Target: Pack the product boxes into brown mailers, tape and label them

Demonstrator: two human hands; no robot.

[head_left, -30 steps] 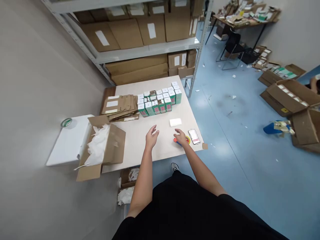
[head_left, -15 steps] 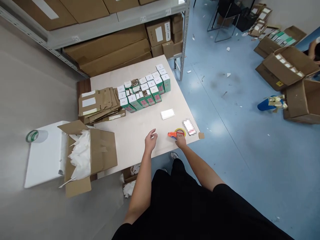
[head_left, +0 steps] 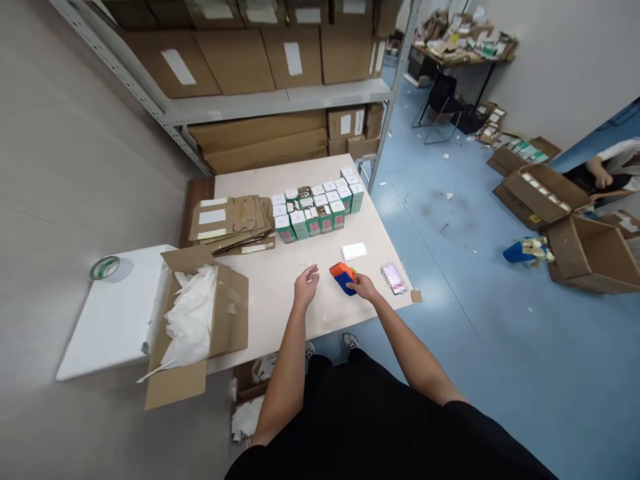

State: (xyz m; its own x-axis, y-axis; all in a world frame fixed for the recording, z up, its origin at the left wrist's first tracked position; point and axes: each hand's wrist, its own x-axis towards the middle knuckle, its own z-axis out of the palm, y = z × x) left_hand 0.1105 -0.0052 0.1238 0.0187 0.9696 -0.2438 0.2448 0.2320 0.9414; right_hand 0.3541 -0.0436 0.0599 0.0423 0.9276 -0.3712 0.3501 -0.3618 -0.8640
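My right hand [head_left: 365, 287] grips an orange and blue tape dispenser [head_left: 344, 277] over the front part of the table. A yellow edge, probably its tape roll, shows by my fingers. To its left, my left hand [head_left: 305, 285] hovers with fingers loosely bent and apart, holding nothing. Just beyond the dispenser lies a small white box or pad [head_left: 355, 251]. A blurred flat phone-like item [head_left: 395, 278] rests to the right of my right hand. Farther back, rows of green and white boxes [head_left: 315, 208] stand together, some with open tops.
Flattened cardboard [head_left: 233, 223] is stacked at the table's left. An open carton [head_left: 233, 313] with white paper stands at front left, beside a tape roll [head_left: 106, 268] on a white surface. Shelving [head_left: 280, 100] stands behind. A person [head_left: 607, 173] sits by cartons at right.
My right hand has lifted and turned the tape dispenser, so its blue side shows. My left hand stays open nearby. The camera view has tilted up, showing more shelf and room.
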